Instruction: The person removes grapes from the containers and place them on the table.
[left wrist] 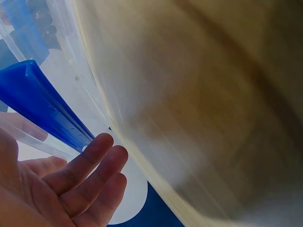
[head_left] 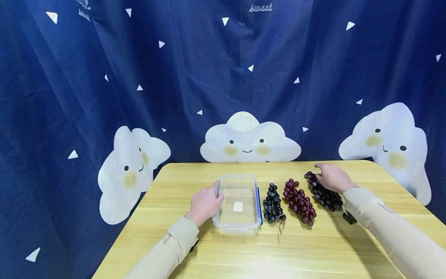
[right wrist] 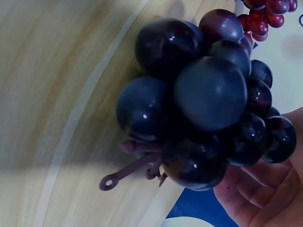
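Observation:
A clear plastic container [head_left: 240, 193] with blue side latches stands without a lid on the table. My left hand [head_left: 205, 203] grips its left wall; in the left wrist view the fingers [left wrist: 94, 175] lie beside a blue latch [left wrist: 45, 104]. To the right of the container lie three bunches of grapes: blue-black grapes [head_left: 273, 205], red grapes [head_left: 299, 203] and dark purple grapes [head_left: 325, 195]. Over the far end of the purple bunch is my right hand [head_left: 332, 177], index finger and thumb spread. The right wrist view shows its palm behind the purple grapes [right wrist: 210, 94], fingertips partly hidden.
The wooden table [head_left: 223, 255] has rounded far corners. Behind it hangs a dark blue curtain [head_left: 216, 77] with white clouds and triangles. Thin stems [head_left: 280, 224] trail from the near end of the blue-black bunch. A white square [head_left: 238, 207] shows in the container's base.

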`<action>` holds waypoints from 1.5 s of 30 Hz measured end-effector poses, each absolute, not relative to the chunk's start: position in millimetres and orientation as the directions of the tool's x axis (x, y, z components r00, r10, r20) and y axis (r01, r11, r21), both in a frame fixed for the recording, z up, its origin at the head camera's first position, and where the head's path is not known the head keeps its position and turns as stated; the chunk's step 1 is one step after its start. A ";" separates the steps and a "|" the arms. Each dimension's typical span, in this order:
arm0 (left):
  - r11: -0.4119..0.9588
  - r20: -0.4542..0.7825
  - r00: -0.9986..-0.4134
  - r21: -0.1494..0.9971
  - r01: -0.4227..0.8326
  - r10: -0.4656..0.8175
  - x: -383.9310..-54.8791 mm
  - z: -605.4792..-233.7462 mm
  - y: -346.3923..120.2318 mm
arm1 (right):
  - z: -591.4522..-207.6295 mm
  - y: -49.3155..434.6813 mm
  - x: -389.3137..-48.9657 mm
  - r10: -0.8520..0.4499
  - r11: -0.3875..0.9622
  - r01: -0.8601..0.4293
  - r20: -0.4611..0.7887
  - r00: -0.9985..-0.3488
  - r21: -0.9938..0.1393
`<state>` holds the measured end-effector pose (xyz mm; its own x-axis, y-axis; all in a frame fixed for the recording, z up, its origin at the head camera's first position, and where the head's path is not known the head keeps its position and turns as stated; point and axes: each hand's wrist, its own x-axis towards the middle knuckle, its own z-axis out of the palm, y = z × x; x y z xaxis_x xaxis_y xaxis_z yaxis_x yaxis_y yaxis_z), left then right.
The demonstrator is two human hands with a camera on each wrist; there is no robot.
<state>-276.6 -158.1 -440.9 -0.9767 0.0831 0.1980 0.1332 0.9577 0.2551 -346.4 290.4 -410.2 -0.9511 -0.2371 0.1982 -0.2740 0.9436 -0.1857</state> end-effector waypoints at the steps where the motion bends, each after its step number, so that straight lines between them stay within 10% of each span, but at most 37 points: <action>1: 0.958 0.195 -0.977 0.255 0.132 0.083 -276.6 -441.1 -158.1 | -410.1 290.0 -345.9 -0.241 0.942 -0.279 0.202 -0.949 -0.186; 45: 0.949 0.192 -0.977 0.283 0.140 0.087 -274.8 -438.8 -157.7 | -418.9 277.4 -303.8 -0.252 0.922 -0.210 -0.093 -0.963 -0.325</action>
<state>-274.8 -157.7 -438.8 -0.9775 0.0872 0.1922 0.1403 0.9487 0.2833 -303.8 277.4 -418.9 -0.9633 -0.2520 -0.0926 -0.2101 0.9222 -0.3246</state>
